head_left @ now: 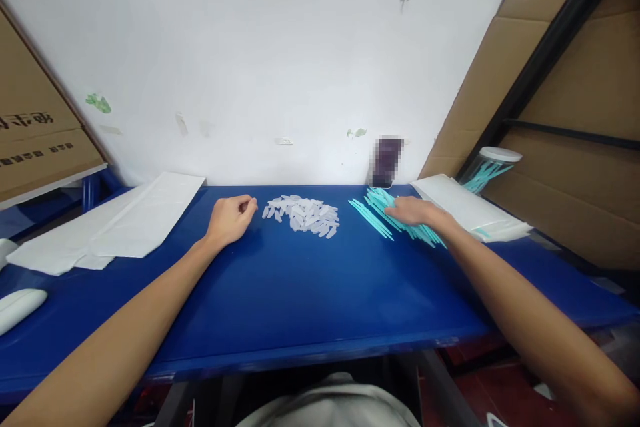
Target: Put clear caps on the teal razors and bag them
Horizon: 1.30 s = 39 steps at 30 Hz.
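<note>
My left hand (233, 217) rests on the blue table with its fingers curled closed. Whatever it holds, if anything, is hidden. Just right of it lies a loose heap of small translucent whitish pieces (305, 215), flat and elongated. My right hand (413, 211) is over a pile of thin turquoise sticks (425, 233), its fingers drawn together among them at the pile's upper part. The fingertips are partly hidden against the sticks, and they appear to pinch one. A few sticks (371, 219) lie side by side at the pile's left.
A blue table (310, 300) spans the view against a white wall. White sheets (150, 213) lie at left, near a white rounded object (20, 310). At right are a white packet (465, 203) and a lidded clear jar (493, 170) holding turquoise sticks. A pixelated phone-like object (387, 160) leans on the wall.
</note>
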Available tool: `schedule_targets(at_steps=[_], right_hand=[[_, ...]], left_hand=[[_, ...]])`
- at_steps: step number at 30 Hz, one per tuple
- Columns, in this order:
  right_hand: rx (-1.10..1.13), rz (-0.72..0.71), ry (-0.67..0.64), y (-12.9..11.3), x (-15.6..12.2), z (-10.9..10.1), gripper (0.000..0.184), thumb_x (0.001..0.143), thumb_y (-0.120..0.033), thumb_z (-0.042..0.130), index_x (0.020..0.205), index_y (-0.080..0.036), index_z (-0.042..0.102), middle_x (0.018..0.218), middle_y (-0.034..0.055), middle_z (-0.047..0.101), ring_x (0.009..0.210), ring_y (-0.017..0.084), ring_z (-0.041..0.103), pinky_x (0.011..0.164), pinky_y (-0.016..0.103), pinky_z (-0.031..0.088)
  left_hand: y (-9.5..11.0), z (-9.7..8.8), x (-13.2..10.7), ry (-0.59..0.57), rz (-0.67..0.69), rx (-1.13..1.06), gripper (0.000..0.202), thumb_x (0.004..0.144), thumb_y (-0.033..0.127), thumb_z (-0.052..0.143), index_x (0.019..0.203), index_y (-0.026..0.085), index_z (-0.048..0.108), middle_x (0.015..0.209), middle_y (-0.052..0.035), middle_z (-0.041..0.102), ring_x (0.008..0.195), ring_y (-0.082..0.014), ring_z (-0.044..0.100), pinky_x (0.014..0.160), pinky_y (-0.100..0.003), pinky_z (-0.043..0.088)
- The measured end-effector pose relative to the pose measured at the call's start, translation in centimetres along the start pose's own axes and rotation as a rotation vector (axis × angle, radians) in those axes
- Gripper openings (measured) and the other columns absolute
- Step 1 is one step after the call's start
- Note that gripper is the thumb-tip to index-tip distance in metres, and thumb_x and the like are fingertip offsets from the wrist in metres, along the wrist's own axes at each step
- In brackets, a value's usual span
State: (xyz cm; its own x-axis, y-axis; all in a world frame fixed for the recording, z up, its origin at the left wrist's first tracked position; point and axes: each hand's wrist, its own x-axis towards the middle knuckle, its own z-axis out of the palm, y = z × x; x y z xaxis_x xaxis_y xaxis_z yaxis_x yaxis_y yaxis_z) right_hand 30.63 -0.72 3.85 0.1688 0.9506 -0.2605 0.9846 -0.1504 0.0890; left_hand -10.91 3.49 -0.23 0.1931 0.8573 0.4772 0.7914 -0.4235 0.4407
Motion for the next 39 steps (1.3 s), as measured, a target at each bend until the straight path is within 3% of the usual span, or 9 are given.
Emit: schedule_targets(at_steps=[7,12,14,16,21,23,26,33,39], right_hand=[[-0.033,-0.104,0.077,-0.3,-1.7,-1.6,0.049,0.100,-0.043,0.035,0.111,-0.006,0.065,0.122,0.0280,0.066,0.106,0.037,0.066,0.081,0.041,0.047],[-0.002,-0.514,0.062,-5.8,-6.2,-1.6,0.026,0.095,-0.043,0.048,0.094,-0.021,0.060,0.098,0.0078,0.071,0.083,0.023,0.066,0.069,0.031,0.043],[-0.031,-0.800,0.082,-8.7,-7.7,-0.8,0.018,0.093,-0.037,0.051,0.092,-0.020,0.059,0.093,0.0070,0.071,0.077,0.022,0.065,0.065,0.031,0.041],[-0.086,-0.906,0.133,-11.2,-8.5,0.2,0.020,0.093,-0.037,0.051,0.091,-0.019,0.059,0.093,0.0085,0.070,0.074,0.023,0.066,0.060,0.032,0.039],[-0.018,-0.828,0.221,-13.5,-8.5,2.7,0.035,0.089,-0.051,0.056,0.099,-0.018,0.061,0.098,0.0095,0.070,0.071,0.024,0.065,0.057,0.033,0.037],[0.041,-0.783,0.229,-13.4,-8.3,3.3,0.047,0.088,-0.062,0.055,0.105,-0.018,0.060,0.099,0.0088,0.070,0.072,0.024,0.065,0.058,0.034,0.037],[0.091,-0.747,0.255,-13.0,-8.4,3.6,0.061,0.088,-0.074,0.048,0.111,-0.019,0.058,0.101,0.0085,0.070,0.075,0.025,0.064,0.060,0.034,0.036],[0.161,-0.822,0.356,-11.9,-8.4,3.1,0.049,0.103,-0.057,0.031,0.113,-0.019,0.060,0.103,0.0080,0.066,0.082,0.022,0.063,0.062,0.032,0.035],[0.155,-0.868,0.247,-10.8,-7.6,2.8,0.040,0.103,-0.051,0.037,0.116,-0.020,0.059,0.106,0.0079,0.064,0.086,0.022,0.063,0.070,0.035,0.041]], left_hand=[[-0.1,-0.1,0.1,0.017,-0.011,0.017,0.043,0.091,0.043,0.042,0.076,0.015,0.071,0.054,0.0009,0.051,0.055,-0.0145,0.046,0.061,-0.028,0.032],[0.2,-0.6,0.1,0.076,-0.043,-0.052,0.043,0.092,0.042,0.043,0.078,0.013,0.071,0.058,-0.0001,0.057,0.056,-0.0141,0.051,0.062,-0.027,0.035],[0.6,-1.0,0.0,0.072,-0.032,-0.080,0.044,0.093,0.042,0.043,0.079,0.012,0.071,0.059,-0.0008,0.059,0.057,-0.0145,0.052,0.062,-0.027,0.036],[1.4,-1.4,-0.4,0.026,0.030,-0.115,0.045,0.094,0.043,0.042,0.083,0.012,0.072,0.065,-0.0025,0.063,0.063,-0.0159,0.056,0.064,-0.027,0.038],[4.2,-2.4,-1.8,-0.344,0.355,-0.243,0.042,0.100,0.046,0.043,0.113,0.017,0.070,0.113,-0.0084,0.070,0.104,-0.0228,0.062,0.092,-0.031,0.044],[5.3,-2.5,-2.4,-0.494,0.456,-0.230,0.041,0.101,0.047,0.045,0.124,0.021,0.066,0.121,-0.0086,0.067,0.112,-0.0243,0.059,0.099,-0.034,0.041],[6.3,-2.4,-3.0,-0.629,0.534,-0.182,0.046,0.099,0.051,0.049,0.131,0.021,0.063,0.120,-0.0106,0.065,0.111,-0.0263,0.059,0.097,-0.036,0.041],[7.0,-2.3,-3.9,-0.664,0.563,-0.030,0.064,0.087,0.059,0.063,0.136,0.018,0.061,0.121,-0.0140,0.062,0.108,-0.0310,0.059,0.095,-0.038,0.042],[7.2,-1.7,-4.2,-0.646,0.574,-0.048,0.072,0.083,0.061,0.066,0.141,0.019,0.057,0.121,-0.0137,0.062,0.106,-0.0308,0.059,0.092,-0.038,0.042]])
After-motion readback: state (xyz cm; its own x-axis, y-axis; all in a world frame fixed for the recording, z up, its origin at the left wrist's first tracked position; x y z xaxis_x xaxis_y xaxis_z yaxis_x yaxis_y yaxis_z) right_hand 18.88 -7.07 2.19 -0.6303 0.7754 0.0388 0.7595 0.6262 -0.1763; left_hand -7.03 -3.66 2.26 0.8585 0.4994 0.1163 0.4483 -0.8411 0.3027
